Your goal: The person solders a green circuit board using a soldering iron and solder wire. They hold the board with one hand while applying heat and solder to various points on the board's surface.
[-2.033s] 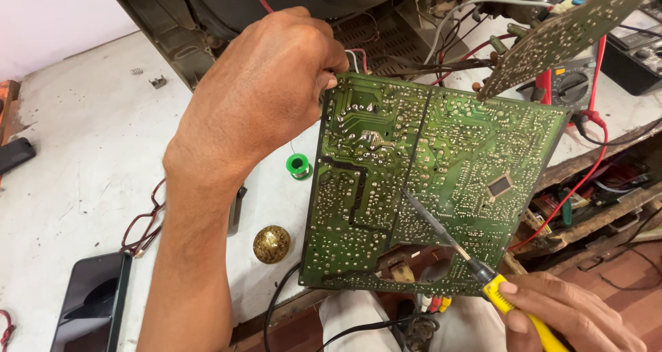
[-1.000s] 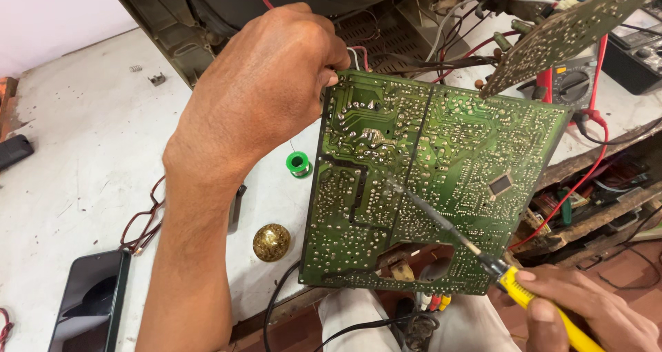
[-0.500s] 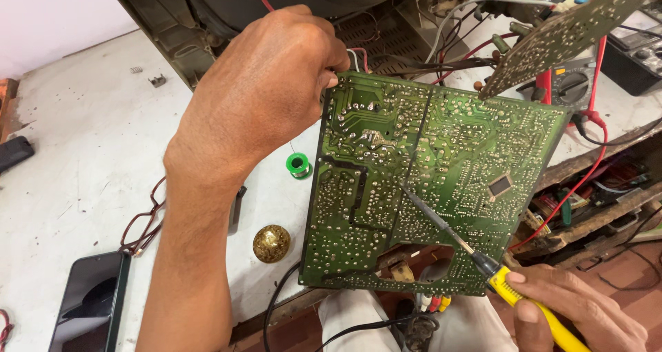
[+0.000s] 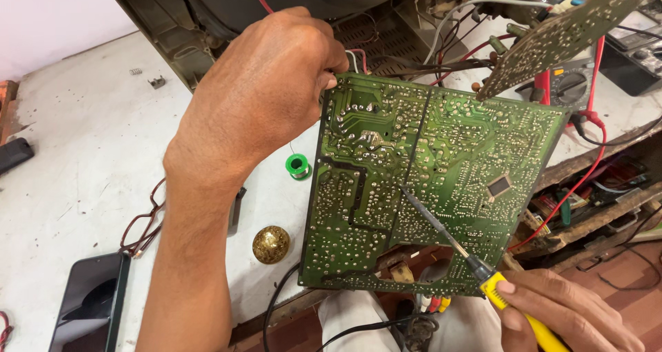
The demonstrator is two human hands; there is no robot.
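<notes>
White and scuffed, the workbench (image 4: 83,159) fills the left of the view, with the open back of an old television set (image 4: 276,0) along its far edge. The left hand (image 4: 258,93) is curled shut over the top left corner of a green circuit board (image 4: 427,179), which is held tilted up off the bench with its soldered side toward the camera; the fingertips are hidden behind the board's edge, so how they grip there cannot be seen. The right hand (image 4: 565,310) is closed around the yellow handle of a soldering iron (image 4: 476,262), thumb on top. The iron's thin metal shaft runs up and to the left from those fingers, and its tip appears to touch the board near the middle, though contact is hard to confirm. A small square chip (image 4: 498,185) is seen on the board just above the right fingers. Below the left hand's fingers, a green spool of solder (image 4: 298,164) lies on the bench just beside the board's left edge, and nearer still a round brass-coloured tin (image 4: 270,244). By the left forearm a pair of glasses (image 4: 141,224) and a dark phone (image 4: 89,300) are laid. A second, smaller board (image 4: 565,35) and red wires (image 4: 593,138) hang beyond the right hand's fingers.
</notes>
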